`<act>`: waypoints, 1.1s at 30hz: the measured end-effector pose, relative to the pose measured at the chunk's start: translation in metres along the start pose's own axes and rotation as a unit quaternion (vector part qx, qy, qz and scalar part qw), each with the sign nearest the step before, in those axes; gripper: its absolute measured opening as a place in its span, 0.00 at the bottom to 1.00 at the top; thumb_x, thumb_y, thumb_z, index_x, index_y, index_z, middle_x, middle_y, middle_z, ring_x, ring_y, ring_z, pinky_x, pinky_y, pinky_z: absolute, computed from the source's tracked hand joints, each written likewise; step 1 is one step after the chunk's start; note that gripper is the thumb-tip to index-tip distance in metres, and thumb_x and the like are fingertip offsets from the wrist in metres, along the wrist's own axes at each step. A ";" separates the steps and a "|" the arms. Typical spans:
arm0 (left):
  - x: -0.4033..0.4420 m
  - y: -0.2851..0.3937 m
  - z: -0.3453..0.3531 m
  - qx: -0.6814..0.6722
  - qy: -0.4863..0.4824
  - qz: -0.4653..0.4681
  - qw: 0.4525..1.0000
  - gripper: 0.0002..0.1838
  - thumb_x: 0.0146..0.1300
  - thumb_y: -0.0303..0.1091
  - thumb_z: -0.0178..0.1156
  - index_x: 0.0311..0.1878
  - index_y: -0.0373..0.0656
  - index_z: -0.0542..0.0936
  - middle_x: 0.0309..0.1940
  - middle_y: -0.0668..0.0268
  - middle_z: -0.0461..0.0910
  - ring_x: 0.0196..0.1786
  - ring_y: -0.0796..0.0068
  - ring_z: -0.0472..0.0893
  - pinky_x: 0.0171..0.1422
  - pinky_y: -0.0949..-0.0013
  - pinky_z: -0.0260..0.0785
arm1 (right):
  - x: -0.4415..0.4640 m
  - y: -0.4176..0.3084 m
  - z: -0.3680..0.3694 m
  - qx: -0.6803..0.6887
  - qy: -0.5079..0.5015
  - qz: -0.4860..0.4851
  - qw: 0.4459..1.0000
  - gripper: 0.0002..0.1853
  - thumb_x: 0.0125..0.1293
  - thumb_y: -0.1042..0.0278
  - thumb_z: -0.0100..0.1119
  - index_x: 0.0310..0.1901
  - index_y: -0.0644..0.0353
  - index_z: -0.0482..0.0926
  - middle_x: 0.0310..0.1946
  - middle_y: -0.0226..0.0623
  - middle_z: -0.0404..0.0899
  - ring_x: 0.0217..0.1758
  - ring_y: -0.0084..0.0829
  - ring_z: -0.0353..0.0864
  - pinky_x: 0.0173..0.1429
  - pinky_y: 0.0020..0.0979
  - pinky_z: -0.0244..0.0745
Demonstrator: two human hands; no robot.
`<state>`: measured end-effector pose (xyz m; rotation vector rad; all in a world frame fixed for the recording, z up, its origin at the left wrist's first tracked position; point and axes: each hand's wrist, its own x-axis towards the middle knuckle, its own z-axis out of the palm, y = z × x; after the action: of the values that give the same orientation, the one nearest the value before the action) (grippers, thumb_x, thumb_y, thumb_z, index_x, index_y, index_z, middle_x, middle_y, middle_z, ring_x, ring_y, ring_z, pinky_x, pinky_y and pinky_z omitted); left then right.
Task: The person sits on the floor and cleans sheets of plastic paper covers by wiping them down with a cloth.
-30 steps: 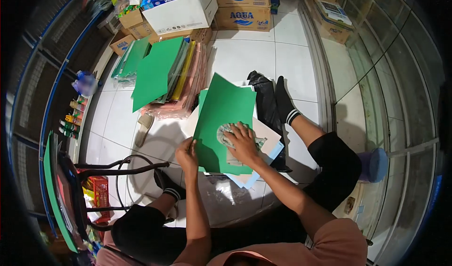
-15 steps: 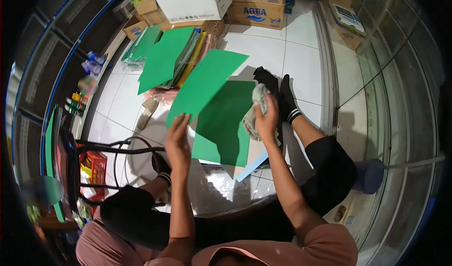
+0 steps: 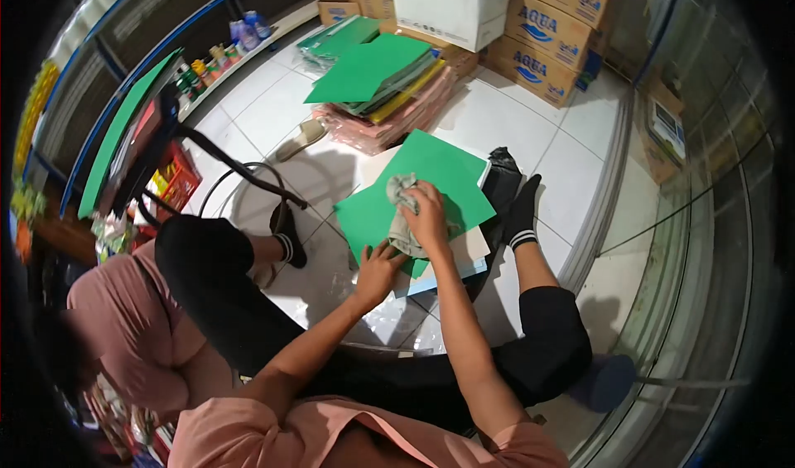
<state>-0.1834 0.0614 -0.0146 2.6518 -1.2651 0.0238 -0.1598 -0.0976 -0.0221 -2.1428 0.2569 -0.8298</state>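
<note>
Green sheets (image 3: 455,170) lie at uneven angles on a small pile in front of me, with cream and light blue sheets (image 3: 472,267) showing beneath. My right hand (image 3: 426,215) grips a crumpled grey-green cloth (image 3: 404,236) and presses it on the top green sheet. My left hand (image 3: 379,276) lies at the pile's near left edge, its fingers spread on the green sheet beside the cloth. Black plastic (image 3: 502,182) sticks out at the pile's right side.
Plastic-wrapped stacks topped with green sheets (image 3: 373,66) lie beyond. Cartons (image 3: 534,25) stand at the back. A sandal (image 3: 300,140), a black-framed chair (image 3: 240,166) and a red basket (image 3: 180,182) are on the left; a glass partition (image 3: 679,211) is on the right.
The raised green sheet is now down on the pile. My left hand has let go of its edge and lies flat. My right hand has brought the cloth back onto the sheet. The view has turned.
</note>
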 end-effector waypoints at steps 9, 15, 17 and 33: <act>-0.009 -0.010 0.024 0.002 0.026 0.066 0.998 0.20 0.61 0.44 0.47 0.55 0.51 0.69 0.57 0.63 0.65 0.65 0.57 0.58 0.62 0.49 0.50 | -0.009 0.022 0.005 -0.228 -0.133 0.008 0.964 0.20 0.54 0.56 0.55 0.50 0.47 0.74 0.57 0.43 0.65 0.66 0.48 0.51 0.61 0.65 0.42; -0.009 -0.009 0.029 -0.013 0.076 0.063 0.995 0.21 0.60 0.44 0.49 0.56 0.52 0.68 0.63 0.67 0.60 0.66 0.57 0.57 0.62 0.49 0.51 | -0.007 0.040 -0.021 -0.269 -0.115 0.100 0.951 0.20 0.58 0.55 0.52 0.54 0.43 0.71 0.62 0.38 0.60 0.68 0.48 0.46 0.63 0.63 0.42; -0.008 -0.008 0.027 -0.025 0.070 0.061 0.995 0.20 0.60 0.44 0.48 0.55 0.51 0.69 0.63 0.67 0.59 0.66 0.58 0.57 0.62 0.49 0.51 | -0.012 0.042 -0.018 -0.271 -0.121 0.097 0.950 0.21 0.57 0.55 0.52 0.54 0.43 0.71 0.63 0.38 0.58 0.68 0.48 0.46 0.63 0.62 0.42; 0.034 -0.138 0.087 -0.249 0.200 -0.217 0.922 0.38 0.53 0.47 0.61 0.60 0.33 0.60 0.48 0.48 0.69 0.53 0.56 0.68 0.59 0.61 0.60 | -0.028 0.025 0.008 -0.279 -0.132 -0.010 0.951 0.22 0.51 0.56 0.56 0.51 0.43 0.72 0.62 0.36 0.58 0.66 0.51 0.51 0.59 0.61 0.50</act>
<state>-0.0620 0.1031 -0.1201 2.2574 -0.4596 0.1461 -0.1739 -0.0965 -0.0584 -2.7580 0.3624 -0.5040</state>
